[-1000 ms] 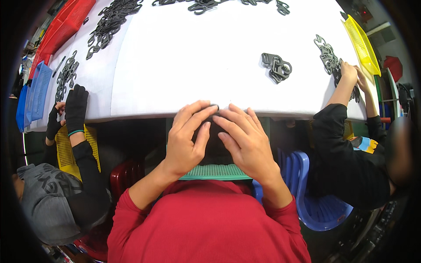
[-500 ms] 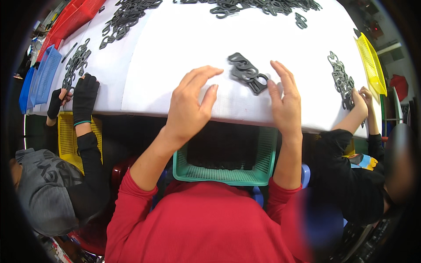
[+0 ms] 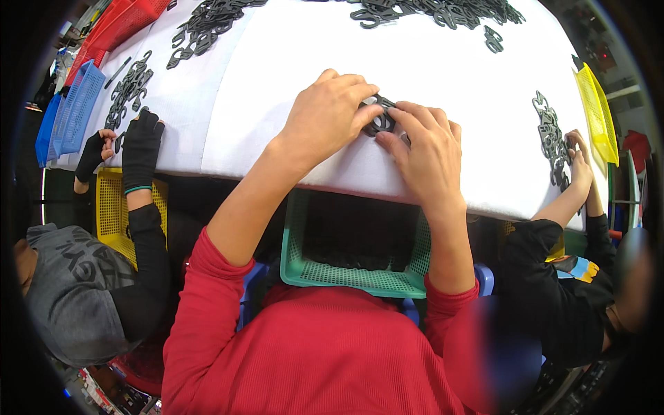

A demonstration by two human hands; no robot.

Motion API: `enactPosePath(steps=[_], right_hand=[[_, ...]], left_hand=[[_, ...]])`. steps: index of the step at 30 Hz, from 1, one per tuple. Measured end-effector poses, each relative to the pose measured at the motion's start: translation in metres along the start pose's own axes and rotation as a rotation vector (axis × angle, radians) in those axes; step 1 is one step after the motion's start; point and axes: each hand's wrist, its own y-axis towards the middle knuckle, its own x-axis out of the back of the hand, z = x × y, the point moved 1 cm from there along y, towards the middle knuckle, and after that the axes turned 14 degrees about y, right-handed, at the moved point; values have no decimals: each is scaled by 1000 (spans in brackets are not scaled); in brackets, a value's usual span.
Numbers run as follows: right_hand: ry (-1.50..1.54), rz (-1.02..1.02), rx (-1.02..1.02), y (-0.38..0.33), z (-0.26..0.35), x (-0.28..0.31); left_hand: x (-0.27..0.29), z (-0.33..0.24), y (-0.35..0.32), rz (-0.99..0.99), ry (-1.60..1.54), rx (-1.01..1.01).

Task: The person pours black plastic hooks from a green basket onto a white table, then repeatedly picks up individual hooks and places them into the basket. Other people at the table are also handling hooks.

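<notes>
While a small cluster of black plastic clips (image 3: 380,122) is pinched on the white bench (image 3: 443,76) near its front edge, the left hand (image 3: 330,114) and right hand (image 3: 427,149) are curled over it, fingers closed on the pieces. Gathering seems in hand; a firm hold is needed before lifting toward the green basket (image 3: 360,277) below

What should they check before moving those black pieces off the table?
1. Both hands on the black pieces: left hand and right hand touch them. Ok.
2. Firm hold on the pieces: fingers hide it. Cannot tell.
3. Green basket sits under the table edge, below the hands. Ok.
4. Room in the basket: its inside is dark. Cannot tell.
5. Neighbours' hands stay apart: gloved hand is far to the left. Ok.
</notes>
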Motion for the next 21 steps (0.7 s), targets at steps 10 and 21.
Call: enactPosePath(steps=[10, 21], right_hand=[[-78, -84, -13, 8, -19, 25], [166, -23, -179, -22, -7, 35]], left_hand=[[9, 37, 0, -170, 175, 314], [7, 6, -22, -4, -159, -118]])
